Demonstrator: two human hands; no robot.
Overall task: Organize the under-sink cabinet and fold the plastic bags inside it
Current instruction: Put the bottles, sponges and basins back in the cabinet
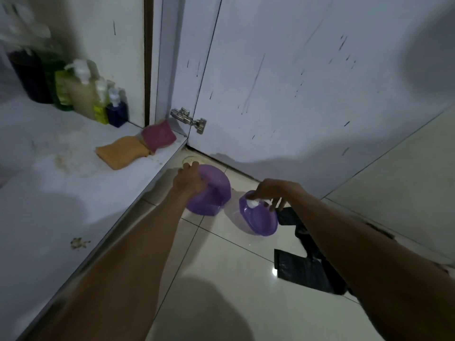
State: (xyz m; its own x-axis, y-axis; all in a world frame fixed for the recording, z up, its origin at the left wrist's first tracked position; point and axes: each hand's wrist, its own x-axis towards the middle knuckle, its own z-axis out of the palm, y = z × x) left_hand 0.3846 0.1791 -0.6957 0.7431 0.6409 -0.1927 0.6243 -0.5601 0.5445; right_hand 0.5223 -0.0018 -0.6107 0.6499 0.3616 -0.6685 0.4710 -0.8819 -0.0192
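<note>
My left hand curls round the far purple bowl beside the cabinet shelf. My right hand hovers, fingers loosely spread, over the near purple bowl. Both look light, stiff and slick, so I'd grip the rims. Limp black plastic bags lie near right. Cloths and bottles crowd the shelf's far end.

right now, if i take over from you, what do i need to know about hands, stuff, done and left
Left hand: grips the larger purple bowl on the floor by the cabinet edge.
Right hand: over the smaller purple bowl, fingers at its rim; grip unclear.
Done: bottles and cloths sit on the cabinet shelf.
Left: both bowls are outside the cabinet; black plastic bags on the floor probably need folding and stowing.
</note>
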